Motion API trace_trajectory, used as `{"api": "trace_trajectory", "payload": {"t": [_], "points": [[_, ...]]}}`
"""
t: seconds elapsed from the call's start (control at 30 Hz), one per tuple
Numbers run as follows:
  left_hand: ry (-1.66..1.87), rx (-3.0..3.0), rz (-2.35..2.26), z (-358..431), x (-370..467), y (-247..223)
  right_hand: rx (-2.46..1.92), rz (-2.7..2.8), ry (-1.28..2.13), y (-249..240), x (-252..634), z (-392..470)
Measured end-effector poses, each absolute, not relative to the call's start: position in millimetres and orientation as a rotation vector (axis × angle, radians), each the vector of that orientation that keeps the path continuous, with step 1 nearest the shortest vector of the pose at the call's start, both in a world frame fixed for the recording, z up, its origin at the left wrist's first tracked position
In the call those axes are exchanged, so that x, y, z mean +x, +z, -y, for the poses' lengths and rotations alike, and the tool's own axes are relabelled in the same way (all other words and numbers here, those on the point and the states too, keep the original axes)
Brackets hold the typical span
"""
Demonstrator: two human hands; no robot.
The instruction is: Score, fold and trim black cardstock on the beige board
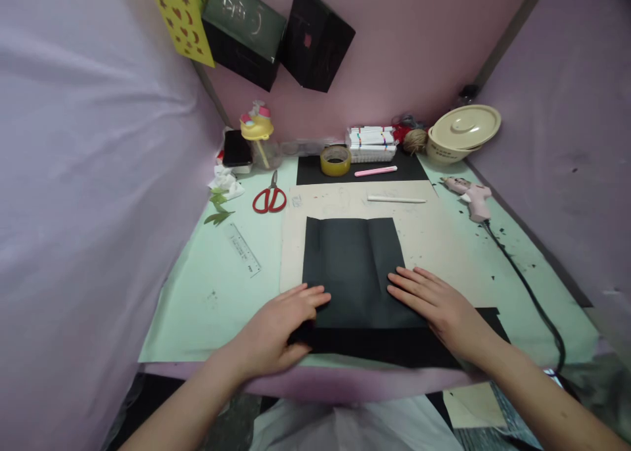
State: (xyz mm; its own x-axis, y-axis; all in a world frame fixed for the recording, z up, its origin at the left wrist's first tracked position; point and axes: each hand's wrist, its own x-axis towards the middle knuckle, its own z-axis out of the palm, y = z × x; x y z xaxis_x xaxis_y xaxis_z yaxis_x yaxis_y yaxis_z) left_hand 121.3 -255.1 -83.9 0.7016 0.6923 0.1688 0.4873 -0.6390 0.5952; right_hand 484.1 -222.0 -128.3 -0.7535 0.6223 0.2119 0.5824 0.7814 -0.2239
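A creased black sheet of paper (348, 260) lies on a pale board (444, 234), with two upright fold lines near its sides. My left hand (286, 326) rests on its lower left corner, fingers flat and thumb spread apart. On the lower right edge lies my right hand (434, 303), palm down with its fingers stretched out. Beneath the near edge of the sheet, more black paper (374, 346) extends along the table's front and out to the right.
Red-handled scissors (269, 200) and a clear ruler (244, 249) lie left. Behind are tape (336, 160), a pink pen (375, 171), a white pen (397, 200) and markers (372, 145). A glue gun (470, 198) with a black cord and a lidded bowl (451, 150) stand right.
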Motion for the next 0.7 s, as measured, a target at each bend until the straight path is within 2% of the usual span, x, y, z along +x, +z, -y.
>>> {"api": "trace_trajectory", "payload": {"t": [0.17, 0.7], "points": [[0.235, 2.625, -0.955, 243, 115, -89, -0.984, 2.681, 0.257, -127, 488, 227], [0.229, 2.656, -1.011, 240, 117, -93, -1.014, 2.508, 0.410, -128, 491, 228]]}}
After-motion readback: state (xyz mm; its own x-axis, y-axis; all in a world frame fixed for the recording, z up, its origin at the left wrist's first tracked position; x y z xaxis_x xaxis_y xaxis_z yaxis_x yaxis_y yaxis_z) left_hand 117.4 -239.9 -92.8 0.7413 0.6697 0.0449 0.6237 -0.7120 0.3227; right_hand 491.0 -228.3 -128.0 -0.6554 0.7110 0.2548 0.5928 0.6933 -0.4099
